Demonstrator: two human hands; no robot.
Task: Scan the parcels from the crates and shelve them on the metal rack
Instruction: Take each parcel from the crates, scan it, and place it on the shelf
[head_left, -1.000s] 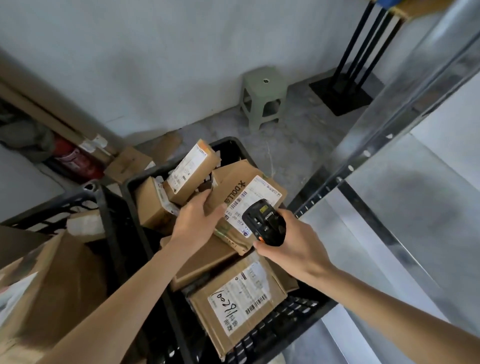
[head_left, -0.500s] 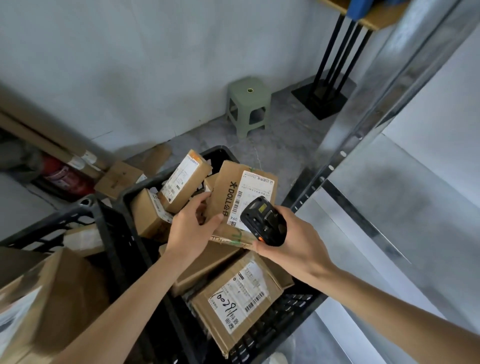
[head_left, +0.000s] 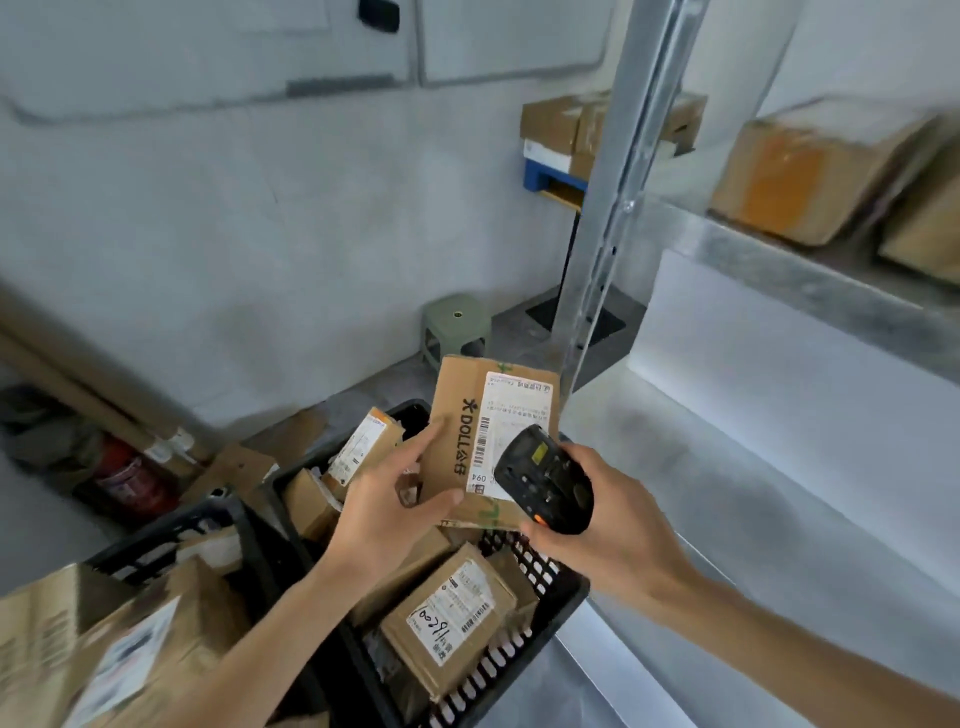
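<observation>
Parcel (head_left: 467, 441) now rides above the crate (head_left: 545, 597), lifted clear in our left hand's (head_left: 395, 504) pinching grip; right hand (head_left: 613, 525) clasps the scanner (head_left: 543, 486) at its label, rack (head_left: 727, 467) beside the crate.

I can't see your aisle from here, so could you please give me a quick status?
Left hand holds brown cardboard parcel above black plastic crate. Right hand grips black handheld scanner at its label. Metal rack shelf alongside, nothing blocking.
</observation>
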